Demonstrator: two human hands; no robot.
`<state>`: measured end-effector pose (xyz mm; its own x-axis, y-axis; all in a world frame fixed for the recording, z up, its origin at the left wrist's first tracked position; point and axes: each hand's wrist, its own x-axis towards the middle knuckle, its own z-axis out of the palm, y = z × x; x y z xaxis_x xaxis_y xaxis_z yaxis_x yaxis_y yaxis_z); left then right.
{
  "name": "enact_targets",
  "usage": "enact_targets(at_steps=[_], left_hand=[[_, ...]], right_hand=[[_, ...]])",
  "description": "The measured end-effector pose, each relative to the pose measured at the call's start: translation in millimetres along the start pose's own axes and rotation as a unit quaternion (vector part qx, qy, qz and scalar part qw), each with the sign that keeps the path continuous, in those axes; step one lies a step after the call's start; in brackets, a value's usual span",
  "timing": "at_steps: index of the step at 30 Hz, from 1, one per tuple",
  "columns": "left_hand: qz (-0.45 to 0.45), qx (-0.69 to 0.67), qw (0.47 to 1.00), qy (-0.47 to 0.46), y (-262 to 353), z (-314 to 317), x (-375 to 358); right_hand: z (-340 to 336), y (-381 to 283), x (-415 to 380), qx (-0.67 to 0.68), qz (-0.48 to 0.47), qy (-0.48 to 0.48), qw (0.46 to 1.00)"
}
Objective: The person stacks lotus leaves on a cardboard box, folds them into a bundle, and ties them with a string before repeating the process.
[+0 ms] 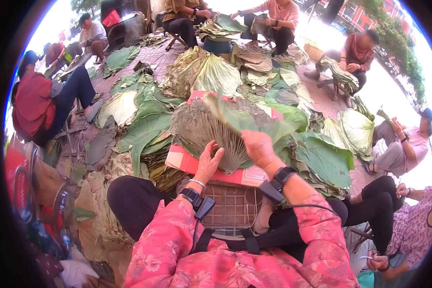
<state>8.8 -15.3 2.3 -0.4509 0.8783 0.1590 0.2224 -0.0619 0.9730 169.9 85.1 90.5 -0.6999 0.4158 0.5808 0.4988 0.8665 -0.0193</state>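
Observation:
On a red and white cardboard box [181, 160] in front of my knees lies a stack of brown, folded dried lotus leaves [197, 126], their ribs gathering to a point near me. My right hand [259, 150] is closed on a green lotus leaf [259, 124]. A pale, folded edge of that leaf stands up from the hand and is smeared by motion. At the near left side of the brown stack is my left hand [209, 162], its thumb and fingers apart and a little curled.
Larger piles of lotus leaves surround the box: a pale pile [211, 77] ahead, green leaves [146, 127] to the left and a green pile [324, 161] to the right. Several seated people ring the piles. One person's sleeve [417, 211] is close at my right.

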Motion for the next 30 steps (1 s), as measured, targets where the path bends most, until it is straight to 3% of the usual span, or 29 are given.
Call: enact_targets(at_steps=[3, 4, 8, 11, 15, 17, 21, 23, 24, 27, 28, 30], left_hand=[[-0.034, -0.160, 0.986, 0.010, 1, -9, 6], [-0.073, -0.101, 0.992, -0.008, 0, -16, 8], [-0.069, -0.213, 0.973, 0.063, -2, -7, 11], [-0.056, -0.183, 0.976, 0.108, -5, 0, 11], [-0.081, -0.070, 0.982, 0.158, -14, -4, 14], [-0.095, -0.126, 0.971, 0.178, -11, -5, 15], [-0.114, -0.162, 0.960, 0.200, -7, -7, 14], [-0.136, -0.126, 0.961, 0.204, -3, -7, 12], [-0.109, -0.157, 0.956, 0.224, -2, -4, 12], [-0.069, -0.163, 0.942, 0.284, -5, -1, 12], [-0.045, -0.094, 0.950, 0.296, -6, -3, 13], [0.084, 0.147, 0.936, 0.307, 0, -8, 12]], right_hand=[[61, -47, -34, 0.073, 0.001, -0.035, 0.997], [66, -52, -38, 0.062, 0.003, -0.033, 0.998], [53, -58, -32, 0.041, 0.016, -0.064, 0.997], [57, -57, -39, 0.068, -0.007, -0.065, 0.996], [54, -58, -41, 0.211, 0.096, -0.016, 0.973], [45, -47, -36, 0.243, 0.138, -0.003, 0.960], [37, -7, -34, 0.195, 0.169, 0.067, 0.964], [44, 9, -52, 0.178, 0.174, 0.011, 0.969], [43, 14, -56, 0.168, 0.175, -0.015, 0.970], [37, 22, -69, 0.252, 0.299, 0.022, 0.920], [32, 25, -70, 0.252, 0.324, 0.048, 0.911], [20, 29, -75, 0.241, 0.332, 0.037, 0.911]])
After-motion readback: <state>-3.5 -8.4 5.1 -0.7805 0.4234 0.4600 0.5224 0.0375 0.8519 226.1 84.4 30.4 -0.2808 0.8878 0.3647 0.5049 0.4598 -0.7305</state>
